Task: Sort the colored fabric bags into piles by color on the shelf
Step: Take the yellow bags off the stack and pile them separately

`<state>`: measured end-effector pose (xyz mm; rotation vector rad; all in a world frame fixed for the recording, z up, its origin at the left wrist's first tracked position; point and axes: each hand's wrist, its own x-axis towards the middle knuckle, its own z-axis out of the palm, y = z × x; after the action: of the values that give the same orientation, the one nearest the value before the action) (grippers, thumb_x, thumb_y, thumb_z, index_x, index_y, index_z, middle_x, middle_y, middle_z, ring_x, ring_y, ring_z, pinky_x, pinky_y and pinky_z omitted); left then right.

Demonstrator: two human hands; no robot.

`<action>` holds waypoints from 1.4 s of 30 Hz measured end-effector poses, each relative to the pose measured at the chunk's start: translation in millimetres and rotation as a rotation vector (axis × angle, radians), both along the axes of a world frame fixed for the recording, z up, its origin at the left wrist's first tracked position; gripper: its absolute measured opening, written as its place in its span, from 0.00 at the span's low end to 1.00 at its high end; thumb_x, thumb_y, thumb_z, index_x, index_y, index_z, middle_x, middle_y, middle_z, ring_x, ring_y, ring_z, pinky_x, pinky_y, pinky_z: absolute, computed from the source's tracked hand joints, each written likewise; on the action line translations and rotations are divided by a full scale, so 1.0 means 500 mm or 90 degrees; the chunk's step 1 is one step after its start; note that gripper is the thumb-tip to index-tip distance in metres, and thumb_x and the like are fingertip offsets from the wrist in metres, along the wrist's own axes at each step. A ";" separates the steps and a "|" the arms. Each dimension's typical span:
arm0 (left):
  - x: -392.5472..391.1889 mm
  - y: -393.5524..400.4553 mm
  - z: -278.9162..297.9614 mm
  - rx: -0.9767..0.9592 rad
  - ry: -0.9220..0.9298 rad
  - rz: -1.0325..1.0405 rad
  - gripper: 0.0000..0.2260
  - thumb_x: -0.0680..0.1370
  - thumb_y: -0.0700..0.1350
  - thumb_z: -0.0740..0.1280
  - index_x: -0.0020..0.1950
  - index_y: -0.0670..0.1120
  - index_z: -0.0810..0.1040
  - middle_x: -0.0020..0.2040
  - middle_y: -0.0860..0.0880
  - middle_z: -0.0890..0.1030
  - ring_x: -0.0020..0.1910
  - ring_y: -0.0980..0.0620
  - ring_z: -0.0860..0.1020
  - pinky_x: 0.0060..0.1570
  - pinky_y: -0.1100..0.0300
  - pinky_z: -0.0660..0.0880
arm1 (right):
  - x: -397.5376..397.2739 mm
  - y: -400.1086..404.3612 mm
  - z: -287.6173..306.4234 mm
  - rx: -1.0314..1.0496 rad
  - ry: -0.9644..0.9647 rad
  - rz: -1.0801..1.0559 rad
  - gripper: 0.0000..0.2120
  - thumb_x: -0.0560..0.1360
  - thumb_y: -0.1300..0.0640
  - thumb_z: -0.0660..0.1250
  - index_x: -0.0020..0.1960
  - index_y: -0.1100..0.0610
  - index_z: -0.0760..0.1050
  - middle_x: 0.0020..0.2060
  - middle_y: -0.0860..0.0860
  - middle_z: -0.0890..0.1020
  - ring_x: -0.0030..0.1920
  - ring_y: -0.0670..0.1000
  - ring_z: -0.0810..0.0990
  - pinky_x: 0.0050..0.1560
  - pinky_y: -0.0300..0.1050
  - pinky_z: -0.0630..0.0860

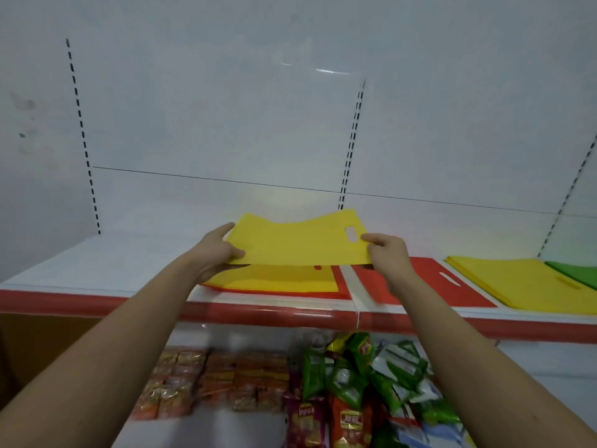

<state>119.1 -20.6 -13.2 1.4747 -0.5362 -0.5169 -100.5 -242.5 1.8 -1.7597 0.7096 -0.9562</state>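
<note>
A yellow fabric bag (297, 240) with a cut-out handle hangs just above the white shelf (106, 263). My left hand (216, 250) pinches its left edge and my right hand (389, 253) pinches its right edge near the handle hole. Directly beneath lies a mixed pile (277, 282) with a yellow bag on top and red bags under it. To the right lie a red bag (452, 282), then a yellow pile (523, 282), then a green bag (578, 273) at the frame's right edge.
The shelf has a red front rim (97, 305) and a white back panel with slotted uprights (350, 147). On the lower shelf lie orange snack packs (226, 379) and green and red chip bags (365, 386).
</note>
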 end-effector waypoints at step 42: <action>-0.639 -0.826 -0.104 0.049 -0.064 -0.238 0.38 0.71 0.29 0.73 0.78 0.39 0.60 0.69 0.42 0.71 0.53 0.48 0.78 0.41 0.62 0.78 | -0.750 -0.716 -0.082 0.004 0.209 -0.186 0.23 0.75 0.69 0.64 0.69 0.58 0.73 0.65 0.56 0.73 0.45 0.54 0.78 0.47 0.53 0.77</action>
<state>-200.6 -433.4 -65.3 1.4849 -0.8895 -0.7647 -475.7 -600.6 -38.9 -1.8610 1.2038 -0.8587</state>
